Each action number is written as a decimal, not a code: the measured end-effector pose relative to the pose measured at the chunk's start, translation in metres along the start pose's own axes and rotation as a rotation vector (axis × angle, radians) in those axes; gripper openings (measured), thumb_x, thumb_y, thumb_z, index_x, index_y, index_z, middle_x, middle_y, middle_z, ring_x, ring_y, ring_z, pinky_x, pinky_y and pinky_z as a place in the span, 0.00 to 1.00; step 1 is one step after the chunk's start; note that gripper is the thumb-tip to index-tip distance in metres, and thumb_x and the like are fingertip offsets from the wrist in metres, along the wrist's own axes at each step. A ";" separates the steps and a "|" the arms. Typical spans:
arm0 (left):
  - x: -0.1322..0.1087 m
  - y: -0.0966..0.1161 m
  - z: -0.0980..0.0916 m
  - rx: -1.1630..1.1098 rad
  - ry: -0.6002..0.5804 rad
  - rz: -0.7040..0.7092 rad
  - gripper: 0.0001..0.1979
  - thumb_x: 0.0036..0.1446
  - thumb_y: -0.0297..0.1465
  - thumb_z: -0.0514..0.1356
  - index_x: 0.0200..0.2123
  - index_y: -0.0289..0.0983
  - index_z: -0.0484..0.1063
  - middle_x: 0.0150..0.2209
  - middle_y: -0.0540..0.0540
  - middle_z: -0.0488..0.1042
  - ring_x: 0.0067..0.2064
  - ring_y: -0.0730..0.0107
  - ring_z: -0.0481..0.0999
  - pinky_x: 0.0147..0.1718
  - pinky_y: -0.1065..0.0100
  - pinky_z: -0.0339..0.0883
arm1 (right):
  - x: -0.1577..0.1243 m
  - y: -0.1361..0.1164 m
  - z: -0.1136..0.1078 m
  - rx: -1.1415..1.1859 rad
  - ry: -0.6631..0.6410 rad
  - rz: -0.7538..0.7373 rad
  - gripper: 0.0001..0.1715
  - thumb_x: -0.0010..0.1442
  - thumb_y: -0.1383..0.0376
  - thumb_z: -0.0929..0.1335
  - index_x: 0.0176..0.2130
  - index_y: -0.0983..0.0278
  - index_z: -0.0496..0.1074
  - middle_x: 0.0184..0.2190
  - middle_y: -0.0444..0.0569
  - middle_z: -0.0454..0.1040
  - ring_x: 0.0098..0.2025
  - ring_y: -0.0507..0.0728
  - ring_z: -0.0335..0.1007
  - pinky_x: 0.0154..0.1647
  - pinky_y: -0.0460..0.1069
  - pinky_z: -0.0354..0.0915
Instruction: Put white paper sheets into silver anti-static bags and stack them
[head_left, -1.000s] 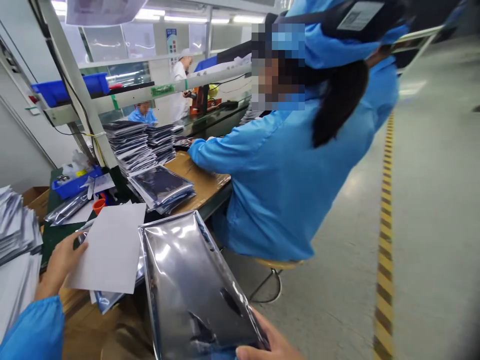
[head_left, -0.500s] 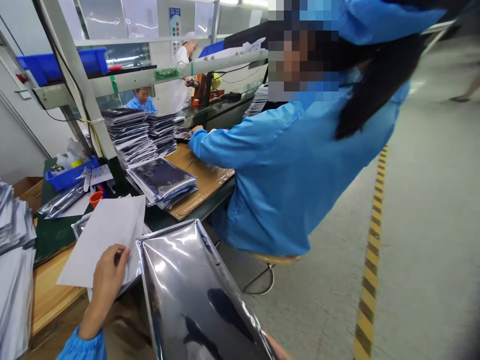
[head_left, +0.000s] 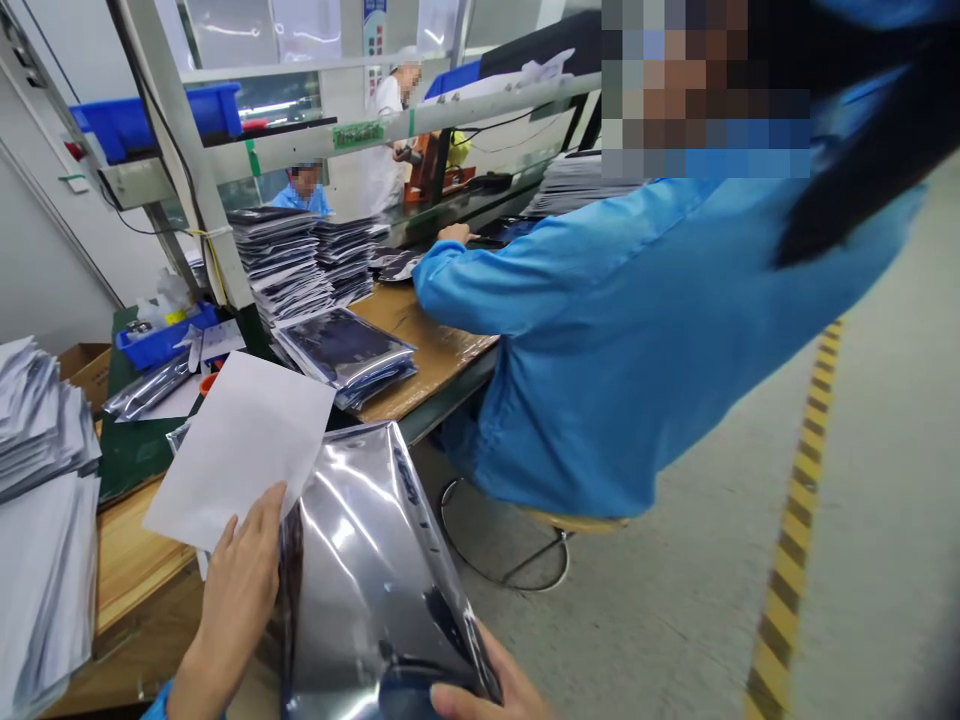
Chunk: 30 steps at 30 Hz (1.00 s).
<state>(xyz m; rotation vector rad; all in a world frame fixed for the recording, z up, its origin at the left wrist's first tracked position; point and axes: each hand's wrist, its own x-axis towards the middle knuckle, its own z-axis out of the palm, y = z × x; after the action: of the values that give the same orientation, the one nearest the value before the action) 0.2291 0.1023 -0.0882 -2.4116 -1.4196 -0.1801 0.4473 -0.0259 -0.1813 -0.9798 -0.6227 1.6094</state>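
My left hand (head_left: 244, 575) grips the lower edge of a white sheet of paper (head_left: 247, 440), its fingers lying over the sheet. The sheet's right corner overlaps the upper left of a shiny, dark silver bag (head_left: 367, 560), flat and rectangular with clear edges. My right hand (head_left: 499, 680) holds this bag by its lower right side, the thumb on top and the other fingers mostly hidden beneath. What the bag contains I cannot make out. A little farther off, a short stack of similar shiny bags (head_left: 345, 350) with white sheets lies on the bench.
White paper piles (head_left: 45, 550) stand at the left on a wooden surface (head_left: 142, 550). Tall stacks of bags (head_left: 281, 260) rise behind, near a metal post (head_left: 180, 150) and a blue tray (head_left: 161, 340). A co-worker in blue (head_left: 600, 350) sits close at the right on a stool (head_left: 555, 560).
The white sheet has turned and moved right, towards the bag, with my left hand. My right hand shows more, its thumb now over the bag. The view has swung left.
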 end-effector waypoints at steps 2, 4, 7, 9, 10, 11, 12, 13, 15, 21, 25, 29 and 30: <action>-0.007 0.001 -0.003 0.009 0.016 -0.006 0.35 0.51 0.13 0.43 0.62 0.35 0.56 0.56 0.43 0.71 0.52 0.61 0.74 0.53 0.55 0.65 | 0.006 -0.016 0.018 0.111 -0.013 -0.039 0.37 0.41 0.54 0.79 0.50 0.56 0.72 0.48 0.49 0.78 0.55 0.66 0.69 0.58 0.59 0.60; -0.010 0.001 -0.012 -0.003 0.064 -0.006 0.35 0.49 0.13 0.44 0.60 0.36 0.61 0.52 0.44 0.75 0.51 0.62 0.75 0.53 0.58 0.65 | 0.009 -0.028 0.027 0.190 0.009 -0.057 0.34 0.42 0.57 0.79 0.49 0.55 0.72 0.46 0.47 0.79 0.54 0.64 0.70 0.58 0.59 0.61; -0.007 -0.005 -0.027 -0.059 0.209 -0.063 0.26 0.52 0.16 0.45 0.51 0.37 0.70 0.44 0.45 0.79 0.46 0.62 0.77 0.52 0.62 0.66 | 0.010 -0.037 0.027 0.208 0.045 -0.073 0.34 0.43 0.58 0.79 0.49 0.56 0.71 0.47 0.47 0.79 0.53 0.64 0.71 0.59 0.59 0.59; -0.005 -0.010 -0.031 -0.108 0.291 -0.134 0.20 0.56 0.20 0.46 0.45 0.38 0.73 0.38 0.46 0.80 0.42 0.61 0.78 0.51 0.61 0.67 | 0.007 -0.037 0.024 0.147 0.039 -0.063 0.35 0.42 0.58 0.79 0.49 0.58 0.72 0.48 0.50 0.78 0.54 0.65 0.70 0.60 0.60 0.58; -0.005 -0.013 -0.031 -0.127 0.304 -0.165 0.19 0.57 0.21 0.47 0.43 0.39 0.74 0.37 0.46 0.80 0.41 0.60 0.78 0.49 0.61 0.67 | 0.006 -0.035 0.022 0.111 0.013 -0.049 0.35 0.42 0.58 0.79 0.49 0.58 0.72 0.49 0.51 0.78 0.54 0.66 0.70 0.60 0.60 0.59; -0.006 -0.015 -0.030 -0.137 0.297 -0.191 0.18 0.57 0.22 0.47 0.43 0.39 0.74 0.37 0.46 0.80 0.41 0.60 0.78 0.48 0.60 0.68 | 0.005 -0.033 0.022 0.089 -0.023 -0.033 0.35 0.42 0.57 0.79 0.49 0.59 0.72 0.50 0.51 0.78 0.55 0.66 0.69 0.59 0.60 0.60; -0.009 -0.016 -0.027 -0.138 0.277 -0.214 0.19 0.57 0.23 0.47 0.44 0.39 0.73 0.38 0.46 0.80 0.41 0.59 0.78 0.46 0.60 0.69 | 0.004 -0.031 0.023 0.088 -0.056 -0.020 0.35 0.41 0.57 0.79 0.49 0.59 0.72 0.51 0.52 0.77 0.55 0.66 0.69 0.59 0.60 0.60; -0.014 -0.017 -0.023 -0.133 0.253 -0.232 0.19 0.57 0.23 0.46 0.45 0.38 0.72 0.40 0.45 0.79 0.41 0.58 0.77 0.44 0.60 0.69 | 0.004 -0.028 0.026 0.107 -0.079 -0.014 0.36 0.41 0.57 0.79 0.49 0.58 0.72 0.52 0.51 0.76 0.56 0.66 0.68 0.59 0.60 0.60; -0.028 -0.016 -0.015 -0.129 0.219 -0.263 0.20 0.57 0.23 0.46 0.50 0.38 0.69 0.44 0.43 0.77 0.43 0.57 0.76 0.44 0.60 0.69 | 0.007 -0.022 0.033 0.177 -0.078 -0.020 0.36 0.40 0.58 0.80 0.49 0.58 0.72 0.53 0.50 0.76 0.58 0.66 0.66 0.60 0.59 0.59; -0.070 -0.005 -0.004 -0.149 0.215 -0.493 0.15 0.59 0.32 0.49 0.47 0.35 0.66 0.46 0.36 0.71 0.47 0.50 0.71 0.44 0.54 0.66 | 0.015 -0.007 0.052 0.284 0.046 -0.047 0.36 0.42 0.59 0.79 0.50 0.57 0.70 0.48 0.49 0.79 0.53 0.64 0.71 0.57 0.58 0.62; -0.084 0.000 -0.004 -0.281 0.082 -0.688 0.12 0.57 0.41 0.50 0.29 0.41 0.65 0.31 0.44 0.71 0.36 0.54 0.72 0.36 0.56 0.65 | 0.017 0.005 0.058 0.290 0.064 -0.059 0.35 0.45 0.58 0.78 0.51 0.57 0.69 0.49 0.49 0.79 0.53 0.63 0.72 0.57 0.58 0.63; -0.095 0.005 0.001 -0.638 0.130 -0.818 0.13 0.56 0.44 0.54 0.31 0.41 0.69 0.30 0.48 0.72 0.32 0.61 0.72 0.32 0.64 0.66 | 0.019 0.015 0.063 0.295 0.059 -0.055 0.37 0.47 0.59 0.78 0.54 0.58 0.66 0.51 0.50 0.77 0.55 0.63 0.70 0.59 0.59 0.62; -0.097 0.008 0.002 -0.716 0.159 -0.846 0.14 0.56 0.45 0.54 0.32 0.41 0.69 0.29 0.48 0.72 0.32 0.62 0.73 0.32 0.65 0.66 | 0.020 0.017 0.066 0.324 0.056 -0.048 0.38 0.47 0.59 0.78 0.54 0.58 0.65 0.52 0.50 0.77 0.55 0.63 0.70 0.59 0.59 0.63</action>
<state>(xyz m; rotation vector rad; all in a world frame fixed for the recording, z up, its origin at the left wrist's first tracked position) 0.1880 0.0199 -0.1182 -1.9625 -2.5068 -1.2189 0.3815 -0.0052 -0.1660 -0.7607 -0.3306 1.5753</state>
